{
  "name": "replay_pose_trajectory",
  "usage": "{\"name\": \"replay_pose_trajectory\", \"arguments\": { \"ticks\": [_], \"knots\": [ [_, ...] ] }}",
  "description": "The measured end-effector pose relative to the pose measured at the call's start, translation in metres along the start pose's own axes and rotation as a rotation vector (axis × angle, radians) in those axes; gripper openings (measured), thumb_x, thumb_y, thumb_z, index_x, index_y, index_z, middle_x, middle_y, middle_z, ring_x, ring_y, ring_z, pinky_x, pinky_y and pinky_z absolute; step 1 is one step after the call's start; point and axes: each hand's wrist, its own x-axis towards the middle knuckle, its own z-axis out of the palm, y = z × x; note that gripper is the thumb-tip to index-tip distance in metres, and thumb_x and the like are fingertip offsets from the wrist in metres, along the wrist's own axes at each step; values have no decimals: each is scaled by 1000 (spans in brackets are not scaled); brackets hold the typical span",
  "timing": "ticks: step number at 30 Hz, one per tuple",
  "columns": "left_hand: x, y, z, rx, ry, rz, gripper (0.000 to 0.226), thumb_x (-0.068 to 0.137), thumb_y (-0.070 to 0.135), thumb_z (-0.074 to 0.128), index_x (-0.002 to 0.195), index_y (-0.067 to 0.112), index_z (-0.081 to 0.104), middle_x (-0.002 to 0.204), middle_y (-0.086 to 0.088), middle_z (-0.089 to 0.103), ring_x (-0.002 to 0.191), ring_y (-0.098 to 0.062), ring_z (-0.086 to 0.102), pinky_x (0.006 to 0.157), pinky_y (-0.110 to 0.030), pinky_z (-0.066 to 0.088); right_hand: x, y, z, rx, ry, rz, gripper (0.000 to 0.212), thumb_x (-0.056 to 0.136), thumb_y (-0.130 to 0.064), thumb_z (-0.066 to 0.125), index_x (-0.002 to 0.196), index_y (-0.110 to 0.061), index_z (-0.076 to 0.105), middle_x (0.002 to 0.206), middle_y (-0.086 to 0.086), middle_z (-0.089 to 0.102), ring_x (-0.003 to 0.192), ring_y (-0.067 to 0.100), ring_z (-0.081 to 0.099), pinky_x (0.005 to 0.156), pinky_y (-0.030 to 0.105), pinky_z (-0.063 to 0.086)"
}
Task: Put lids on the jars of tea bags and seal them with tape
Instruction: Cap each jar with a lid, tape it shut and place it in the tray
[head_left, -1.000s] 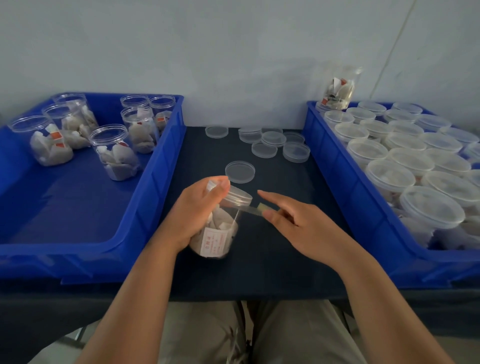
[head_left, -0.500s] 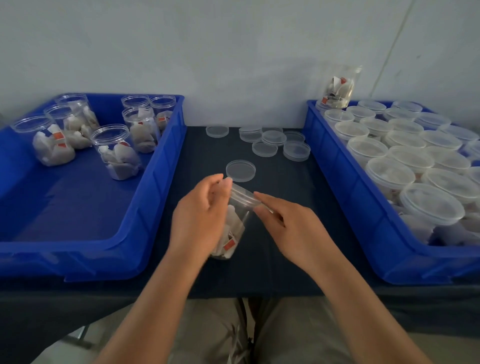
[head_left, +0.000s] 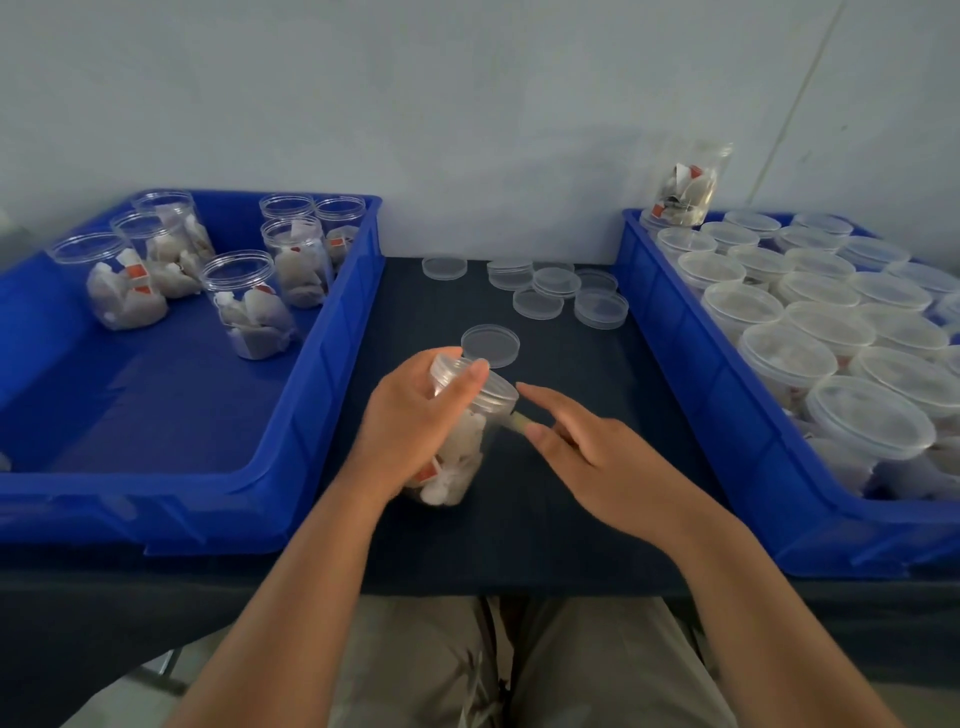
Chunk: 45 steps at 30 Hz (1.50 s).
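Above the desk (head_left: 519, 545), the left hand (head_left: 415, 421) grips the lidded jar (head_left: 460, 467), hiding much of it. The right hand (head_left: 587, 457) pinches a faint, barely readable tape strip (head_left: 515, 421) at the jar's neck.

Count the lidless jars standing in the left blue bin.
7. Far-left cluster: jar, jar, jar. Middle: jar. Cluster by the right wall: jar, jar, jar. More could be hidden behind these.

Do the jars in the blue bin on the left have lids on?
No, the jars in the left bin stand open-mouthed, while loose lids lie on the dark table beside it.
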Motion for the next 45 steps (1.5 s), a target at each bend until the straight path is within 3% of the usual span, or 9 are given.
{"name": "replay_pose_trajectory", "arguments": {
  "ticks": [7,10,14,19,26,30,33,39,45],
  "knots": [
    [5,-6,-10,-275,-243,-187,75,83,83,45,110,19,74,105,-7,77,103,-26,72,99,-50,55,5,-8,2,22,80,-5,49,96,-76,34,144,-66,35,84,-13,68,74,4,67,59,23,53],
    [2,-4,-5,-154,-105,-89,68,94,76,42,104,16,74,95,-4,74,89,-15,69,86,-33,56,4,-13,6,-17,143,36,41,100,-70,38,139,-58,43,80,-10,67,67,10,66,59,37,58],
    [-14,4,7,18,196,41,68,86,88,41,131,41,63,101,35,65,97,13,64,71,-10,48,-1,-18,11,-67,226,45,38,103,-64,41,137,-48,49,85,-29,64,68,2,64,52,22,47],
    [-21,11,33,217,148,-20,113,53,114,34,144,47,30,115,30,45,101,5,50,71,-20,36,-1,-21,15,-124,247,58,30,104,-53,43,132,-45,51,67,-10,62,67,-5,62,45,19,40],
    [12,3,18,158,72,-42,82,70,98,50,133,46,58,101,27,67,93,9,63,74,-19,45,0,-7,5,-7,151,75,59,100,-69,42,152,-50,23,85,-17,69,72,1,68,55,19,49],
    [18,-1,3,-71,-94,-90,65,72,91,48,120,49,63,105,40,65,98,15,63,81,-21,48,4,-4,5,32,146,74,42,99,-67,43,134,-48,30,83,-1,69,74,9,67,64,32,58],
    [16,-6,0,-211,-216,-164,69,74,88,44,113,38,70,99,14,74,92,-5,72,87,-36,56,8,-6,6,32,123,63,41,99,-68,42,135,-50,33,82,-2,68,74,8,66,67,34,59],
    [2,1,5,-24,11,24,66,87,85,33,113,37,70,94,24,68,87,9,65,68,-11,44,6,-11,5,-50,140,33,56,104,-63,38,157,-46,37,82,-17,61,87,-12,58,62,13,41],
    [-14,12,30,207,100,23,96,60,109,39,137,51,38,112,26,59,100,4,59,81,-30,52,0,-20,9,-15,185,14,52,106,-53,47,155,-43,33,81,-10,66,79,-2,65,62,19,51]
  ]
}}
